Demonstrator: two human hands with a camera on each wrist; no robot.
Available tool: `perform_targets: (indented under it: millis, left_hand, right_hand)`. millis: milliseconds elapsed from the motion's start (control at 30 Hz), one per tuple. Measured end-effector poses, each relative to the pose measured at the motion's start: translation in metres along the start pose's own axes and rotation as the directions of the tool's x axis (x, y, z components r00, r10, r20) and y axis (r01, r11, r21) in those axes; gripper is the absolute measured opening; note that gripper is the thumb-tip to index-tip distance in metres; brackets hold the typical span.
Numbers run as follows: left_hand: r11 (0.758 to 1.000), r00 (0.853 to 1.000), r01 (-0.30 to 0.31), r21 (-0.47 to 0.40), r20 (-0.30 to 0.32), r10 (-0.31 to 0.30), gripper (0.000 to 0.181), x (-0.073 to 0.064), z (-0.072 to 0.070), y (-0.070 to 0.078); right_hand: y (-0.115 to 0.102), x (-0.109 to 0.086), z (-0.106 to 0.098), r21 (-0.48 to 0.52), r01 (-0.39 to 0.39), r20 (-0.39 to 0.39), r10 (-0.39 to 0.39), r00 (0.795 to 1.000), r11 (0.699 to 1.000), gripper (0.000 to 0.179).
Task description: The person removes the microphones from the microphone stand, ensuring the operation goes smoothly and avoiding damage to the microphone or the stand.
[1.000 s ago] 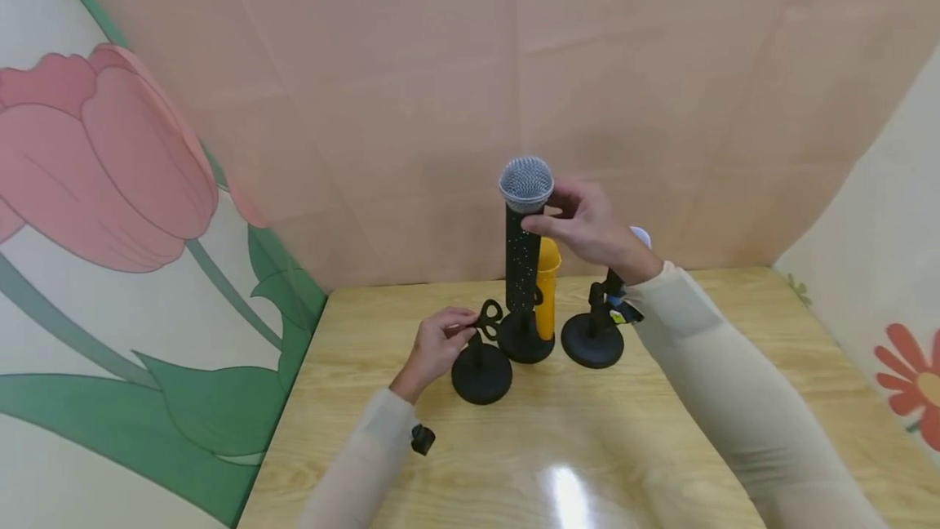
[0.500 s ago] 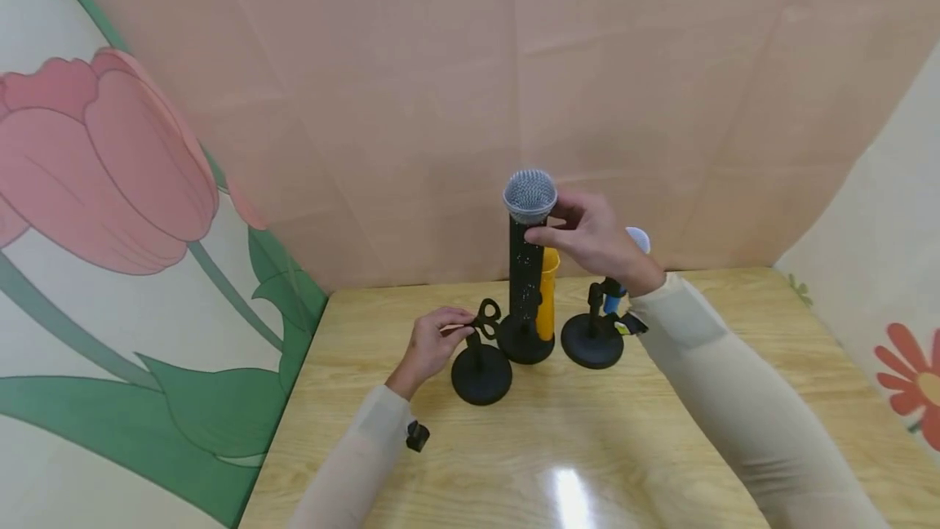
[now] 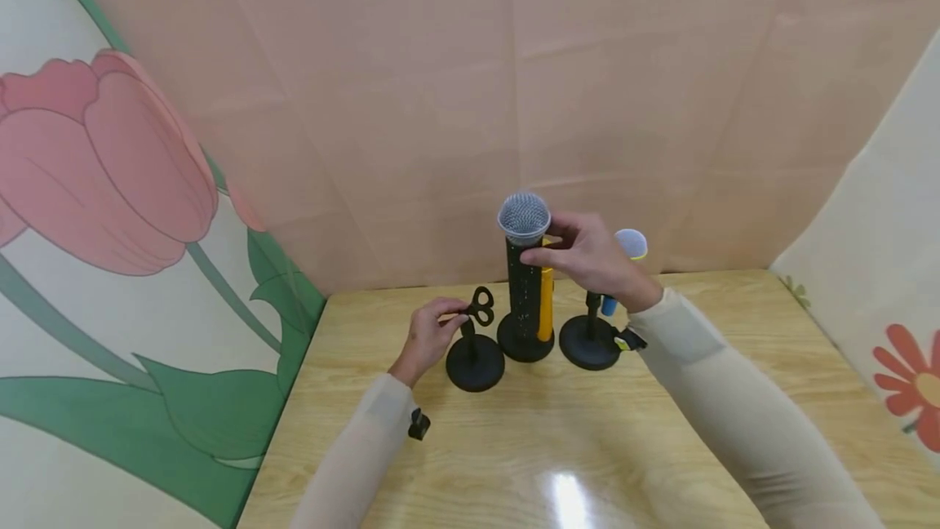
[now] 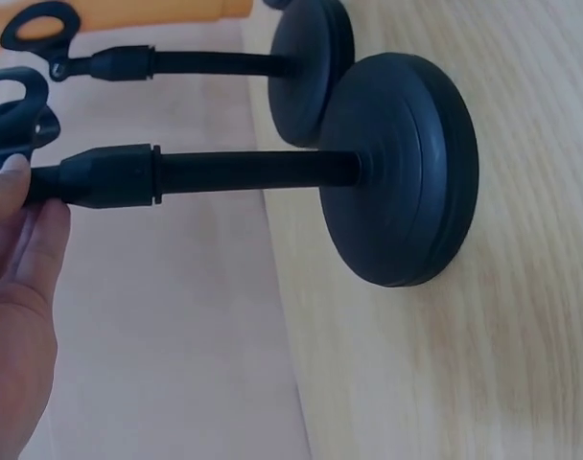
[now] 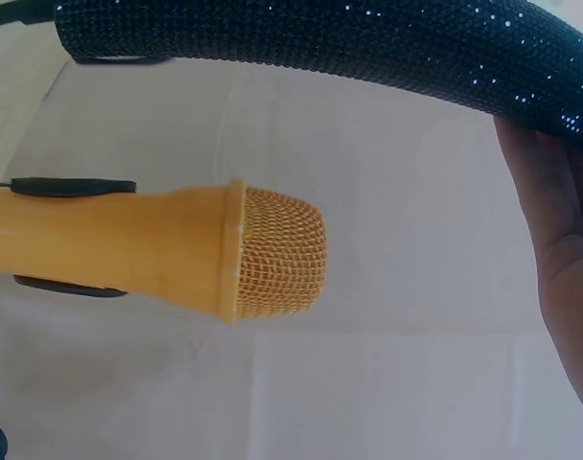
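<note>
My right hand (image 3: pixel 591 260) grips an upright black sparkly microphone (image 3: pixel 524 292) with a silver mesh head, just below the head. Its lower end overlaps the middle black stand's round base (image 3: pixel 525 345) in the head view. Beside it, partly hidden, is a yellow microphone (image 5: pixel 167 240); dark clip prongs (image 5: pixel 76 187) flank its body in the right wrist view. My left hand (image 3: pixel 428 335) pinches the left black microphone stand (image 4: pixel 258 171) where the pole meets its looped clip (image 3: pixel 481 306). That clip holds nothing, and the base (image 4: pixel 402 172) is on the table.
A third stand (image 3: pixel 590 343) is on the right, with a blue microphone (image 3: pixel 631 243) with a pale head, partly hidden by my right hand. The wooden table (image 3: pixel 441 464) ends at a pinkish backdrop (image 3: pixel 411 145). A floral panel (image 3: pixel 110 308) borders the left.
My right hand has lowered the black microphone. My left hand and the left stand have shifted slightly back and left, showing a little space between its base and the middle one.
</note>
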State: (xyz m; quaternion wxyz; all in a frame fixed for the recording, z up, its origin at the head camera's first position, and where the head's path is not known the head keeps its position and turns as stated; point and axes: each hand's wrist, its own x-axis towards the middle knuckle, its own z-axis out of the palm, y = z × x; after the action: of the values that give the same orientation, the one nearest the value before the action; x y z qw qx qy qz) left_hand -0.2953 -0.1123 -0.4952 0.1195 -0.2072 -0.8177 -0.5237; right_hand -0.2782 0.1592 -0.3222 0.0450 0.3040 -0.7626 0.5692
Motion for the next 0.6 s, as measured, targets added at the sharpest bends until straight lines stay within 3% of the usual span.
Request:
perform_targets:
  millis: [300,533,600]
  left_hand:
    - [0.997,1.0,0.015,0.072,0.003,-0.015,0.02,0.017,0.003,-0.003]
    - [0.984,0.995,-0.094,0.153,-0.001,0.095,0.021,0.028,-0.001,-0.005]
    - [0.98,0.995,-0.098,0.175,0.0,0.1,0.02,0.03,-0.001,-0.005]
  right_hand:
    - [0.007,-0.005,0.007,-0.01,-0.008,0.005,0.008,1.0,1.0,0.045]
    - [0.014,-0.011,0.014,-0.027,-0.022,0.003,0.023,1.0,0.999,0.044]
    - [0.017,-0.013,0.017,-0.024,-0.015,0.009,0.015,1.0,1.0,0.044]
